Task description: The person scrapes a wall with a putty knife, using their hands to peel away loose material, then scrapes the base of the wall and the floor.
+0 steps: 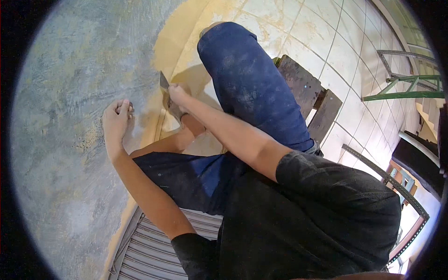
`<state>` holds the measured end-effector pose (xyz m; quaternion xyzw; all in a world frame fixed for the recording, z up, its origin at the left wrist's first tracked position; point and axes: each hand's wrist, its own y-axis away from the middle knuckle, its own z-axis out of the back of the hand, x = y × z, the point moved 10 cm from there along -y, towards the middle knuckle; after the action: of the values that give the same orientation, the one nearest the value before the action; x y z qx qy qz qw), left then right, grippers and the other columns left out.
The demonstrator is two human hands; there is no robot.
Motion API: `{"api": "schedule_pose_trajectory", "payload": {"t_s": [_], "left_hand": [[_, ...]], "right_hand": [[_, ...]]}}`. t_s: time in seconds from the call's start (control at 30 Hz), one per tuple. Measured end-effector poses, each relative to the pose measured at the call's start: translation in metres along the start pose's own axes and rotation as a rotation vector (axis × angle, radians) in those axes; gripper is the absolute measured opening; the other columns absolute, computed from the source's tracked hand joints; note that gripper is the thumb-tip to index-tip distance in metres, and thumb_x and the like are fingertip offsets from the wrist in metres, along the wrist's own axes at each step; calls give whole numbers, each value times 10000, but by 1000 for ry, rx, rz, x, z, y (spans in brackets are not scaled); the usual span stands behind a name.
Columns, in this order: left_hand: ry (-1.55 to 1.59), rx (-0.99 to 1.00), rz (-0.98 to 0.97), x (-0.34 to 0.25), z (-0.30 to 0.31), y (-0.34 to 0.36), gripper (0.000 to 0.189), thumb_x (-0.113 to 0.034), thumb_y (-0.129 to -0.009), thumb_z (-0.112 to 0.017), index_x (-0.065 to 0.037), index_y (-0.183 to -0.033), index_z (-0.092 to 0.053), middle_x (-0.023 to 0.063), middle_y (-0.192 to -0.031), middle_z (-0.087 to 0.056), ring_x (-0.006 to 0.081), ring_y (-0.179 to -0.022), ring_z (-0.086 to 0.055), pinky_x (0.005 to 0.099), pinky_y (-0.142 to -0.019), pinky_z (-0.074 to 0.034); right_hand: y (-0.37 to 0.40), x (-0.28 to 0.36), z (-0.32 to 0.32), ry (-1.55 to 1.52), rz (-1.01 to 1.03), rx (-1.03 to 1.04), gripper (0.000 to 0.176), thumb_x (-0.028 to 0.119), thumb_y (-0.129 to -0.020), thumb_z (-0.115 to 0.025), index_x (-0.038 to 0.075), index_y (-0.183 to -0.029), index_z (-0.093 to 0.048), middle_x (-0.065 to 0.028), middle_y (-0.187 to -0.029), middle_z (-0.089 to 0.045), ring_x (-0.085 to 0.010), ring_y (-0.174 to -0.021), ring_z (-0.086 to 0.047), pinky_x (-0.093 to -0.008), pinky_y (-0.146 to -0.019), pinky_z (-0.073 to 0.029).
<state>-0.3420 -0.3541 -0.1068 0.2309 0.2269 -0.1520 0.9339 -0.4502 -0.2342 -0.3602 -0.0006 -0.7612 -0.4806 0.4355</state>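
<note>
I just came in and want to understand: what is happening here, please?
A person, legs bent, is beside a mottled blue-grey wall with a yellowish edge. Their right hand holds a flat-bladed tool, blade near that edge. The left hand is up by the wall, fingers curled; I cannot tell if it holds something small.

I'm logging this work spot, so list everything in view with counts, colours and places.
wall: one, blue-grey, yellowish edge band, left
floor tiles: many, white, stained, top and right
wooden seat: one, dark brown, by right thigh
green frame: one, upper right
perforated frame: one, grey, right
black object: one, unclear, right edge
ribbed panel: one, grey, bottom
scraper: one, grey blade, right hand
T-shirt, trousers: black, navy, worn
left hand, right hand: bare, near wall
</note>
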Motion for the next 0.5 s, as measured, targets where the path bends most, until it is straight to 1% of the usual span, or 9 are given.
{"api": "schedule_pose_trajectory", "payload": {"t_s": [0.03, 0.07, 0.13, 0.17, 0.23, 0.33, 0.37, 0.43, 0.5], "left_hand": [[-15, 0, -13, -2, 1, 1, 272, -249, -944, -609, -2, -880, -702, 26, -712, -674, 86, -587, -580, 268, -587, -474], [-27, 1, -24, -4, 0, 3, 269, -243, -946, -607, -1, -877, -700, 20, -705, -669, 83, -586, -577, 266, -586, -473], [-21, -2, -11, -5, 2, 3, 265, -235, -947, -607, 3, -875, -698, 21, -697, -661, 83, -587, -576, 263, -585, -471], [-18, 3, 9, -4, 1, 5, 261, -226, -948, -607, 8, -873, -697, 22, -690, -654, 83, -589, -575, 260, -584, -470], [-2, -2, 9, -6, 1, 7, 259, -219, -948, -607, 13, -872, -694, 26, -690, -651, 83, -589, -573, 256, -584, -468], [4, 7, 12, -4, 0, 7, 258, -212, -948, -607, 21, -876, -691, 33, -695, -648, 82, -589, -569, 252, -580, -466], [-1, 11, 8, -3, 0, 7, 259, -212, -948, -607, 24, -880, -690, 36, -699, -648, 81, -589, -568, 251, -576, -466], [42, 3, 14, 1, -1, 4, 258, -210, -948, -607, 25, -882, -691, 35, -700, -648, 80, -586, -567, 255, -571, -467], [85, -5, 23, 1, 0, 3, 257, -208, -947, -606, 26, -884, -692, 34, -701, -648, 79, -582, -565, 260, -566, -467]], "right_hand": [[7, -12, -2, -115, -209, 53, 263, 193, -881, -514, 5, -897, -697, -80, -785, -649, -166, -782, -603, -323, -738, -479], [11, -21, 3, -111, -218, 49, 263, 193, -881, -514, 5, -897, -697, -80, -785, -649, -166, -782, -603, -323, -738, -479], [11, 3, -4, 164, 90, 140, 309, 291, -868, -512, 98, -1056, -662, -126, -994, -659, -277, -893, -603, -420, -833, -464], [12, 1, -7, 166, 86, 141, 309, 291, -868, -512, 98, -1056, -662, -126, -994, -659, -277, -893, -603, -420, -833, -464], [13, 3, -7, -125, 16, 65, 304, 284, -867, -510, 95, -1051, -661, -91, -959, -646, -263, -859, -588, -409, -802, -467], [8, 4, 9, 119, -94, 32, 311, 235, -897, -508, 29, -1029, -701, -90, -819, -660, -166, -778, -613, -312, -737, -487], [11, -3, 6, 120, -98, 30, 311, 235, -897, -508, 29, -1029, -701, -90, -819, -660, -166, -778, -613, -312, -737, -487], [5, 8, -4, 34, 231, 11, 343, 260, -900, -485, 29, -1032, -701, -92, -791, -659, -190, -738, -625, -332, -696, -494], [-2, 5, 2, 56, 166, 39, 325, 248, -893, -494, 34, -1017, -705, -89, -791, -661, -190, -731, -624, -333, -690, -494]]}}
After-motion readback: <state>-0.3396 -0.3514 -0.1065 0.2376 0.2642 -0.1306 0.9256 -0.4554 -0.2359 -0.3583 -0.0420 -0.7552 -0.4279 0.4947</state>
